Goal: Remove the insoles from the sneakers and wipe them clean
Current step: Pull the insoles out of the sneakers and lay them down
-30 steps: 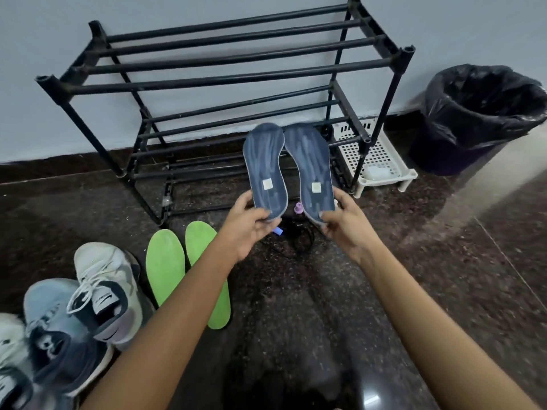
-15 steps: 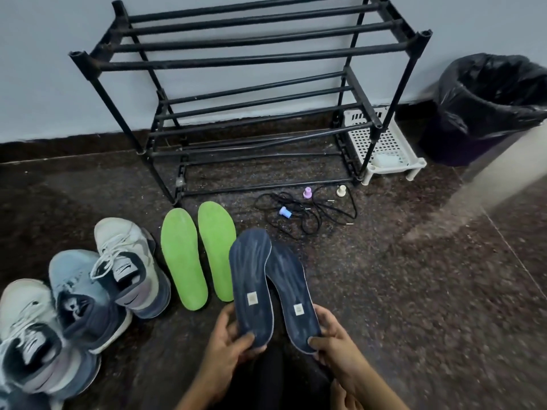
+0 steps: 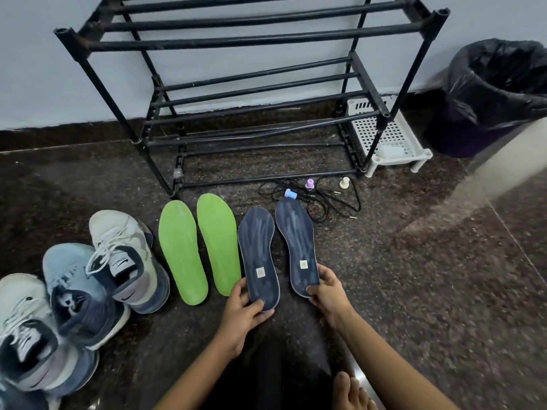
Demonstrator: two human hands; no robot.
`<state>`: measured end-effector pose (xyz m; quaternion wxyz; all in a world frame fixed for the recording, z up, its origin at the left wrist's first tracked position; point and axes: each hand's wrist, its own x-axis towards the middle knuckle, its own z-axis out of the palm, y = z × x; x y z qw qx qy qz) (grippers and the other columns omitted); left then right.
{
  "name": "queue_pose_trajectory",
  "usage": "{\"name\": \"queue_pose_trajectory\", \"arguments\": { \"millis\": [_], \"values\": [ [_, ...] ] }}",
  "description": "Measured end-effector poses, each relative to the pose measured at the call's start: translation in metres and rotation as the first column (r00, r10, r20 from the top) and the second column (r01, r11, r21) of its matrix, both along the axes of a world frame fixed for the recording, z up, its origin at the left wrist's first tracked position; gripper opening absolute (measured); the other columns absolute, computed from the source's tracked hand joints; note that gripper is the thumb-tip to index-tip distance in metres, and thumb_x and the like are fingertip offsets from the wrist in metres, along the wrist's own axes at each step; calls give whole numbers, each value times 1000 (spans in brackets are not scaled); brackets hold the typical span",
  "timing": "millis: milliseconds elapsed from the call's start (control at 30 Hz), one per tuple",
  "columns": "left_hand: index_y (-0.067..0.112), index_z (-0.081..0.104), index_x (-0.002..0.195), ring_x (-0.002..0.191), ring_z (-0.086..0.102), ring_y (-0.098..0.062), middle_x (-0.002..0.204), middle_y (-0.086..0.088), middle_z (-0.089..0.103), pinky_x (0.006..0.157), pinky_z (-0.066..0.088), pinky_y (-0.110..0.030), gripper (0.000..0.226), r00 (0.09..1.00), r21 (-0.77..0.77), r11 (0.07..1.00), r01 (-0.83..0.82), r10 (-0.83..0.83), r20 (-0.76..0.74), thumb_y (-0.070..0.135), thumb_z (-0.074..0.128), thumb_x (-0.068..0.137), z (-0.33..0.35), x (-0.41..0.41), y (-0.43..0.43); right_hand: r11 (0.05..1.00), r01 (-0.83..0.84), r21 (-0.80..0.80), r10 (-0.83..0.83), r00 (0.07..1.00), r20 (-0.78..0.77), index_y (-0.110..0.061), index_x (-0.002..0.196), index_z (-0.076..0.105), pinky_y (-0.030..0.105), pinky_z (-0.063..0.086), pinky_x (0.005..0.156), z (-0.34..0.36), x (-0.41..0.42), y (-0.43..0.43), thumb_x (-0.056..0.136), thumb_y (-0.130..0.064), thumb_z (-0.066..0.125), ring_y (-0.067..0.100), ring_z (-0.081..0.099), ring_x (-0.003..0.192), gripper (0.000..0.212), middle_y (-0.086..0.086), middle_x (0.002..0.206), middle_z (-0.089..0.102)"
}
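Observation:
Two dark blue insoles lie side by side on the dark stone floor, toes pointing away from me. My left hand (image 3: 241, 313) grips the heel of the left blue insole (image 3: 258, 253). My right hand (image 3: 327, 294) grips the heel of the right blue insole (image 3: 297, 244). Two green insoles (image 3: 199, 247) lie flat just left of them. Several grey and blue sneakers (image 3: 124, 258) stand in a cluster at the lower left.
A black metal shoe rack (image 3: 251, 84) stands against the wall ahead. Black laces with small coloured plugs (image 3: 313, 196) lie in front of it. A white perforated tray (image 3: 387, 137) and a black-lined bin (image 3: 497, 93) sit at the right. My bare foot (image 3: 350, 392) shows at the bottom.
Both hands have brought the blue insoles down from in front of the rack to the floor beside the green pair, and spread them slightly apart.

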<state>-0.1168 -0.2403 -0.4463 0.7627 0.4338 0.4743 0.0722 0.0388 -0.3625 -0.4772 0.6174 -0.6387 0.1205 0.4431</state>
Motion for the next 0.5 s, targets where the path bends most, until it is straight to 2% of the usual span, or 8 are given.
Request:
{"name": "queue_pose_trajectory", "arguments": {
  "millis": [67,133,233,300,367,400,500],
  "values": [
    [15,45,133,102,70,-24,115,-10,70,76,59,-32,50,998,19,999,37,-36,-58,-11,56,92,-12,6,1,996,-41,-77,45,997,56,-19,113,55,32,55,68,-5,1,-2,78,15,52,21,68,84,49,10,99,71],
    [10,43,136,100,69,-21,114,-10,69,76,59,-28,49,991,59,995,77,-70,-116,-6,58,92,-21,10,0,965,-125,-232,167,971,172,-19,114,54,32,55,71,-9,1,-7,79,2,61,17,68,83,41,6,99,70],
    [11,45,131,99,67,-18,110,-7,67,71,57,-23,44,974,138,983,122,-92,-205,-2,61,92,-25,14,-3,875,-237,-423,380,877,293,-20,117,51,20,48,65,-6,-2,-12,80,-13,68,11,63,84,41,-2,98,67],
    [14,46,127,97,66,-18,108,-5,66,75,59,-30,42,949,230,957,174,-100,-299,4,65,90,-22,15,-4,830,-284,-480,472,815,335,-21,122,49,18,42,64,-4,-4,-14,81,-16,70,11,59,86,47,1,101,62],
    [10,45,131,97,65,-21,114,-8,65,86,57,-41,48,907,323,910,260,-115,-406,12,68,89,-16,15,-5,802,-295,-520,519,774,362,-19,127,47,21,41,76,-3,-6,-17,81,-16,70,13,53,91,52,5,109,55],
    [7,42,135,99,65,-23,119,-10,64,89,55,-41,53,883,349,887,304,-124,-453,14,68,89,-12,15,-5,792,-288,-538,530,762,372,-17,129,46,23,40,82,-2,-7,-19,81,-16,70,14,50,93,54,7,114,50],
    [3,38,141,105,60,-22,131,-15,57,84,47,-25,57,828,393,818,420,-167,-536,13,65,92,-2,18,-6,797,-221,-562,504,757,417,-10,130,45,29,42,93,2,1,-28,82,-14,68,22,53,98,53,12,121,42]
  ]
}}
